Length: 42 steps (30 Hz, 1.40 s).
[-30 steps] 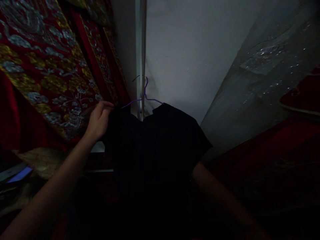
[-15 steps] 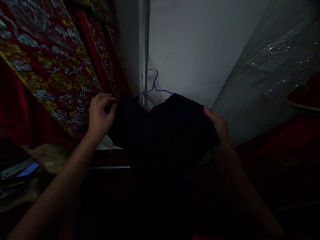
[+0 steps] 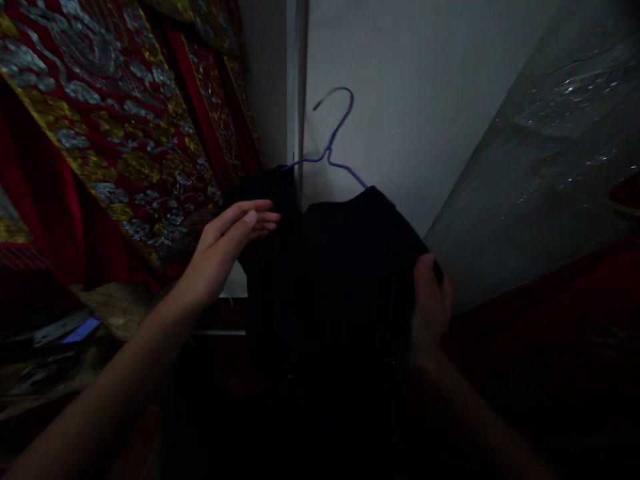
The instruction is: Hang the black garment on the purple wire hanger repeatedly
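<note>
Left hand (image 3: 225,247) bare, fingers (image 3: 260,205) slender, thumbnail (image 3: 251,217) short and rounded, left forearm (image 3: 135,360) bare, right hand (image 3: 429,313) bare, blurred, right forearm (image 3: 470,390) bare, dim

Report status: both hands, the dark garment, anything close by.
Left hand open at dark garment, contact unclear. Right hand gripping its opposite edge. Garment on purple hanger. Red embroidered cloth near left hand.

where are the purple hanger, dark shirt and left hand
Purple hanger (image 3: 329,152): head view, on the wire neck below its hook
Dark shirt (image 3: 345,260): head view, on its front
Left hand (image 3: 219,252): head view, near the thumb's base
</note>
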Motion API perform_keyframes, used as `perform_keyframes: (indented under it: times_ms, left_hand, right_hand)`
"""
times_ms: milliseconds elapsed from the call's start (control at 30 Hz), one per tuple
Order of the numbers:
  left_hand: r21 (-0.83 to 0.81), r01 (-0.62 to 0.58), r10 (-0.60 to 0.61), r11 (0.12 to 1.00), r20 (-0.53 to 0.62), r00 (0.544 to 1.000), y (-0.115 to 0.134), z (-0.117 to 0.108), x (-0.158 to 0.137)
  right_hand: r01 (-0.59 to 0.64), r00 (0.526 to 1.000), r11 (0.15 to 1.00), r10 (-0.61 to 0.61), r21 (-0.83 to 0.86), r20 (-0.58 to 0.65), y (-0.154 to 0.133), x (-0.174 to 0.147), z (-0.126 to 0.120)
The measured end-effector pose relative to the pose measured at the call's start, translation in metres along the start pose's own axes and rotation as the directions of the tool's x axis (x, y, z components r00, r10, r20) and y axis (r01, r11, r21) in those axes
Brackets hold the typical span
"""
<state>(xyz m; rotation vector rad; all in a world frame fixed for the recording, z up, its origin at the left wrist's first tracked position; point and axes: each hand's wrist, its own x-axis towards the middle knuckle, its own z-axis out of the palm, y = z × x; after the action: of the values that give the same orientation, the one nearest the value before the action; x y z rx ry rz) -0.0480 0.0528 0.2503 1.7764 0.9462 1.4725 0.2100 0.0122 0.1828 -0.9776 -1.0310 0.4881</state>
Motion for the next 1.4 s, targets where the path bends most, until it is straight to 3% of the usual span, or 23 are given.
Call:
perform_keyframes:
  times_ms: [33,67,100,133,167,200,233,267,300,333,433,500,567,633,700,733,800,900,1033,1100,1167,1267,1400]
  left_hand:
    - [-0.050,0.047,-0.045,0.998,0.027,0.999,0.002,0.000,-0.002]
    - [-0.091,0.109,-0.103,0.990,0.063,0.993,0.004,0.000,-0.005]
    - [-0.121,0.183,-0.171,0.976,0.103,0.980,0.005,0.000,-0.009]
    - [-0.137,0.260,-0.240,0.956,0.144,0.960,0.005,-0.002,-0.014]
    - [-0.139,0.329,-0.302,0.934,0.181,0.936,0.005,-0.005,-0.020]
    - [-0.127,0.381,-0.351,0.916,0.208,0.913,0.004,-0.008,-0.027]
    - [-0.104,0.415,-0.385,0.904,0.225,0.895,0.003,-0.013,-0.034]
    - [-0.070,0.433,-0.408,0.899,0.230,0.884,0.001,-0.019,-0.041]
    - [-0.026,0.444,-0.427,0.895,0.231,0.874,0.000,-0.025,-0.048]
    - [0.022,0.455,-0.447,0.890,0.230,0.864,-0.001,-0.032,-0.053]
    - [0.201,0.419,-0.458,0.885,0.218,0.862,-0.001,-0.052,-0.062]
    - [0.340,0.291,-0.362,0.894,0.166,0.917,0.000,-0.063,-0.064]
    - [0.472,0.132,-0.197,0.872,0.091,0.976,-0.001,-0.071,-0.064]
    - [0.560,0.041,-0.057,0.827,0.011,0.998,-0.005,-0.076,-0.064]
    - [0.610,0.021,0.015,0.792,-0.054,0.998,-0.012,-0.077,-0.062]
    - [0.624,0.025,0.029,0.781,-0.076,0.997,-0.015,-0.077,-0.060]
    - [0.646,0.020,0.061,0.763,-0.103,0.993,-0.018,-0.074,-0.052]
    - [0.685,-0.105,0.249,0.721,-0.115,0.962,-0.013,-0.068,-0.037]
    - [0.724,-0.242,0.461,0.646,-0.117,0.880,-0.012,-0.060,-0.029]
    - [0.700,-0.271,0.386,0.661,-0.007,0.923,-0.024,-0.054,-0.033]
    - [0.662,-0.282,0.209,0.695,0.189,0.959,-0.046,-0.043,-0.039]
    - [0.645,-0.251,-0.032,0.722,0.394,0.919,-0.088,-0.019,-0.043]
    - [0.747,-0.238,-0.152,0.621,0.412,0.898,-0.130,0.013,-0.041]
  right_hand:
    - [0.138,0.981,0.987,-0.126,-0.078,0.148,-0.001,-0.014,0.001]
    - [0.262,0.887,0.957,-0.188,-0.124,0.422,-0.003,-0.028,0.003]
    - [0.369,0.727,0.919,-0.194,-0.137,0.659,-0.005,-0.039,0.006]
    - [0.439,0.513,0.891,-0.146,-0.112,0.846,-0.007,-0.048,0.010]
    - [0.469,0.311,0.880,-0.087,-0.073,0.946,-0.009,-0.054,0.014]
    - [0.470,0.171,0.882,-0.051,-0.036,0.984,-0.009,-0.056,0.018]
    - [0.446,0.093,0.895,-0.044,-0.002,0.995,-0.008,-0.055,0.021]
    - [0.411,0.070,0.911,-0.064,0.030,0.995,-0.005,-0.052,0.024]
    - [0.382,0.107,0.922,-0.102,0.054,0.989,-0.001,-0.045,0.026]
    - [0.376,0.207,0.925,-0.146,0.060,0.967,0.006,-0.037,0.027]
    - [0.445,0.639,0.890,-0.237,-0.100,0.732,0.030,-0.008,0.029]
    - [0.389,0.767,0.897,-0.188,-0.210,0.614,0.047,0.010,0.028]
    - [0.206,0.731,0.959,-0.019,-0.194,0.682,0.059,0.022,0.025]
    - [-0.080,0.594,0.986,0.166,-0.147,0.787,0.062,0.026,0.022]
    - [-0.354,0.495,0.926,0.304,-0.130,0.814,0.059,0.024,0.020]
    - [-0.456,0.495,0.883,0.353,-0.108,0.794,0.055,0.023,0.021]
    - [-0.565,0.595,0.825,0.413,-0.007,0.689,0.045,0.025,0.029]
    - [-0.546,0.761,0.823,0.408,0.159,0.505,0.032,0.049,0.051]
    - [-0.609,0.724,0.776,0.460,0.162,0.514,0.022,0.104,0.075]
    - [-0.620,0.726,0.766,0.477,0.171,0.495,0.020,0.124,0.076]
    - [-0.581,0.775,0.786,0.454,0.211,0.440,0.019,0.132,0.070]
    - [-0.527,0.830,0.812,0.429,0.250,0.356,0.022,0.126,0.052]
    - [-0.545,0.813,0.811,0.450,0.213,0.369,0.035,0.111,0.030]
